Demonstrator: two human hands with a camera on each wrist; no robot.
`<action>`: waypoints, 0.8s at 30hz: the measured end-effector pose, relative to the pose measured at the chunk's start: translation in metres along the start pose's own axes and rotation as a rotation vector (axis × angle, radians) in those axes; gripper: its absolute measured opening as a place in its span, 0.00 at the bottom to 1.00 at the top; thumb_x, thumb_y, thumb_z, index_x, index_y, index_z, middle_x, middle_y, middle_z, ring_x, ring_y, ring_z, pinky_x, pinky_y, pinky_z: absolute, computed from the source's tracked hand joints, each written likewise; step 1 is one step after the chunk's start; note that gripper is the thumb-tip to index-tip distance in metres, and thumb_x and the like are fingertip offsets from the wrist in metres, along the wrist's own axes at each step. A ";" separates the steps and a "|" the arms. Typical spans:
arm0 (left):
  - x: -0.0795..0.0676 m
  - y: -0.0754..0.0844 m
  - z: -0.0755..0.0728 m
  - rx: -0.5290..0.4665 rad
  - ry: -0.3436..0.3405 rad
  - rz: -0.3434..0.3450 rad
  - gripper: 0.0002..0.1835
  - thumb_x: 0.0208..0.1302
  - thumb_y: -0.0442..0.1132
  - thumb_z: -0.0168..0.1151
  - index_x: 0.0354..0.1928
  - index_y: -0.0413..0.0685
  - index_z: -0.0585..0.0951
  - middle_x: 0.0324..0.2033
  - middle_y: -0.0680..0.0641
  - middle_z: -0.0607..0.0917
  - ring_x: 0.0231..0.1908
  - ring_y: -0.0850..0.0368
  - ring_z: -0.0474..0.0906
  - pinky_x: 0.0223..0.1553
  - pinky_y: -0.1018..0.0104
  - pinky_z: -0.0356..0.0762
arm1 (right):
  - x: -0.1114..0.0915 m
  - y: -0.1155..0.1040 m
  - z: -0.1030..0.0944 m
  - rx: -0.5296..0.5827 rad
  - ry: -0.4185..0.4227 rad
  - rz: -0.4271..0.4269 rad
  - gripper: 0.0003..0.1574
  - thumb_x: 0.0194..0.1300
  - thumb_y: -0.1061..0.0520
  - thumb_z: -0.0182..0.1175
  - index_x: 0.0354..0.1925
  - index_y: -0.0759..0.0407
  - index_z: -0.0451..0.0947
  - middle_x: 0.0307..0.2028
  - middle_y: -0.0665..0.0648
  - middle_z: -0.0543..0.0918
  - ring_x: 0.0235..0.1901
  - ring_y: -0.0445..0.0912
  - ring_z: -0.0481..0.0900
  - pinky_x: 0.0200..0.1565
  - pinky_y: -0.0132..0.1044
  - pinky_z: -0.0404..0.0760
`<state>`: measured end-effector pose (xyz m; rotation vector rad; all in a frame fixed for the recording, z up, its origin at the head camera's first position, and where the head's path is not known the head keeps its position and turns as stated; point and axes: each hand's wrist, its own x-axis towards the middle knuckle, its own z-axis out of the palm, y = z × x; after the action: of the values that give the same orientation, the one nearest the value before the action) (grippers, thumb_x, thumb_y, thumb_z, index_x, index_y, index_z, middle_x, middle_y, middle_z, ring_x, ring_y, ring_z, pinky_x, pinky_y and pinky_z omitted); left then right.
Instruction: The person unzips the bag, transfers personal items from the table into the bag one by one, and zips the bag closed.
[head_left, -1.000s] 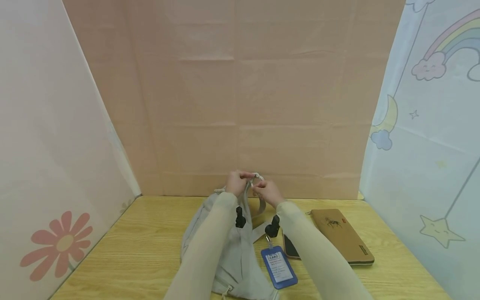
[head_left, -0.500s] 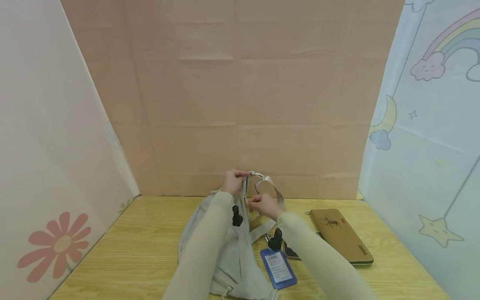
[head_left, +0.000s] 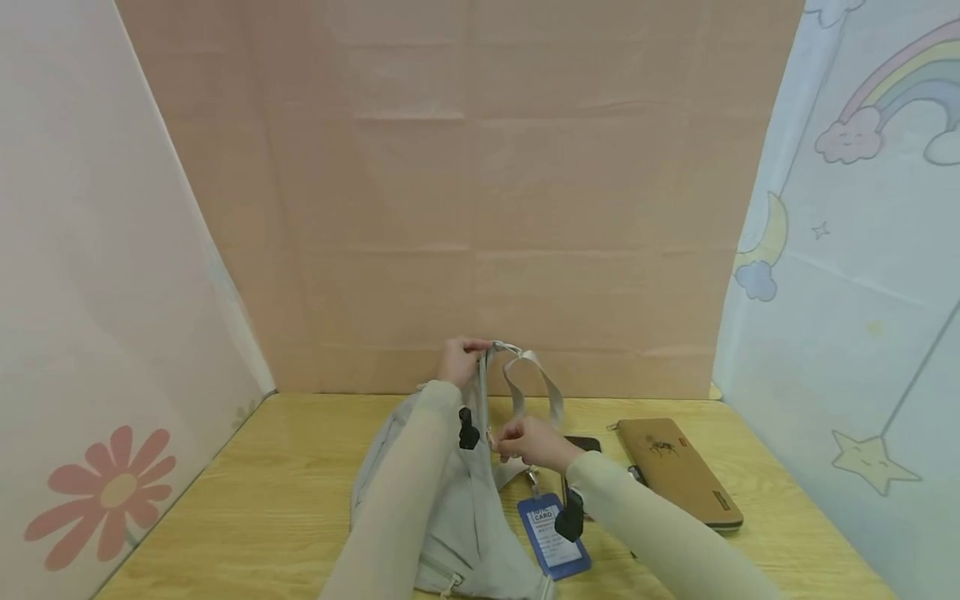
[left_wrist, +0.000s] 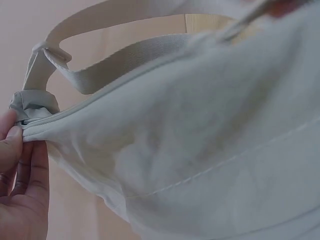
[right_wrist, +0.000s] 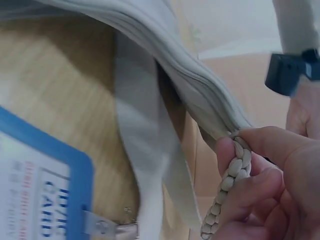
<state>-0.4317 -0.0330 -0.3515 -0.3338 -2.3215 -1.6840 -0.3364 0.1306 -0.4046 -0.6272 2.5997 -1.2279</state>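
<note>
A light grey fabric bag (head_left: 461, 525) stands propped up on the table, its top end raised. At that end, my left hand (head_left: 457, 362) pinches the corner beside the strap's joint; the left wrist view has thumb and fingertips on the zipper's end (left_wrist: 37, 122). Lower along the same edge is my right hand (head_left: 536, 442). In the right wrist view its thumb and fingers grip a braided zipper pull (right_wrist: 225, 190) hanging from the slider, which the fingers hide. A looped strap (head_left: 557, 396) arches from the top end, to the right of the zipper.
Right of the bag lies a blue ID card holder (head_left: 558, 542) with a metal clip. Behind it is a dark phone (head_left: 583, 444), partly covered by the right sleeve. A brown zipped case (head_left: 678, 471) lies farther right. Fabric walls surround the wooden table (head_left: 262, 500).
My right hand has moved from the bag's top end down along the zipper, toward me. My left hand keeps its pinch and has shifted slightly left. More of the phone shows.
</note>
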 end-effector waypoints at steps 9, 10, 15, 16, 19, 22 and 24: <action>0.005 0.002 -0.004 0.047 0.050 0.023 0.10 0.63 0.26 0.60 0.39 0.42 0.88 0.43 0.42 0.87 0.48 0.49 0.81 0.49 0.58 0.79 | -0.028 -0.003 0.015 -0.026 -0.100 -0.035 0.12 0.67 0.54 0.60 0.29 0.59 0.83 0.27 0.61 0.84 0.17 0.38 0.65 0.20 0.30 0.66; 0.005 0.002 -0.005 0.046 0.052 0.023 0.10 0.63 0.26 0.60 0.39 0.42 0.89 0.43 0.42 0.87 0.48 0.49 0.81 0.49 0.58 0.79 | -0.030 -0.004 0.016 -0.032 -0.108 -0.042 0.12 0.66 0.54 0.61 0.29 0.58 0.83 0.26 0.59 0.83 0.16 0.37 0.64 0.21 0.30 0.66; 0.008 0.001 -0.005 0.062 0.065 0.042 0.09 0.62 0.25 0.61 0.37 0.41 0.89 0.41 0.42 0.88 0.47 0.49 0.82 0.48 0.59 0.80 | -0.037 -0.004 0.019 -0.077 -0.112 -0.080 0.10 0.65 0.54 0.63 0.26 0.54 0.83 0.23 0.50 0.83 0.21 0.37 0.70 0.27 0.30 0.70; 0.009 0.001 -0.004 0.064 0.065 0.043 0.09 0.62 0.25 0.61 0.37 0.42 0.89 0.40 0.42 0.88 0.47 0.49 0.83 0.47 0.60 0.80 | -0.038 -0.005 0.019 -0.082 -0.113 -0.083 0.10 0.64 0.54 0.63 0.26 0.53 0.83 0.23 0.50 0.83 0.22 0.38 0.72 0.28 0.31 0.71; 0.010 0.001 -0.004 0.072 0.067 0.036 0.09 0.61 0.26 0.62 0.36 0.43 0.89 0.40 0.44 0.88 0.46 0.50 0.83 0.47 0.60 0.80 | -0.043 -0.005 0.021 -0.094 -0.121 -0.083 0.09 0.63 0.53 0.64 0.26 0.51 0.83 0.23 0.49 0.83 0.24 0.40 0.75 0.30 0.31 0.73; 0.011 0.001 -0.003 0.071 0.070 0.030 0.09 0.61 0.27 0.62 0.36 0.44 0.89 0.39 0.45 0.88 0.46 0.50 0.83 0.47 0.60 0.80 | -0.049 -0.007 0.022 -0.133 -0.145 -0.091 0.07 0.63 0.54 0.65 0.27 0.50 0.83 0.23 0.46 0.83 0.24 0.39 0.76 0.29 0.30 0.74; 0.011 0.001 -0.004 0.065 0.071 0.031 0.09 0.62 0.26 0.62 0.36 0.43 0.89 0.39 0.44 0.88 0.46 0.50 0.83 0.47 0.59 0.80 | -0.054 -0.007 0.024 -0.162 -0.166 -0.101 0.06 0.62 0.54 0.65 0.28 0.49 0.83 0.23 0.44 0.82 0.24 0.36 0.75 0.29 0.29 0.74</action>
<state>-0.4414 -0.0358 -0.3456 -0.2911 -2.3018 -1.5765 -0.2780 0.1346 -0.4141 -0.8618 2.5717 -0.9515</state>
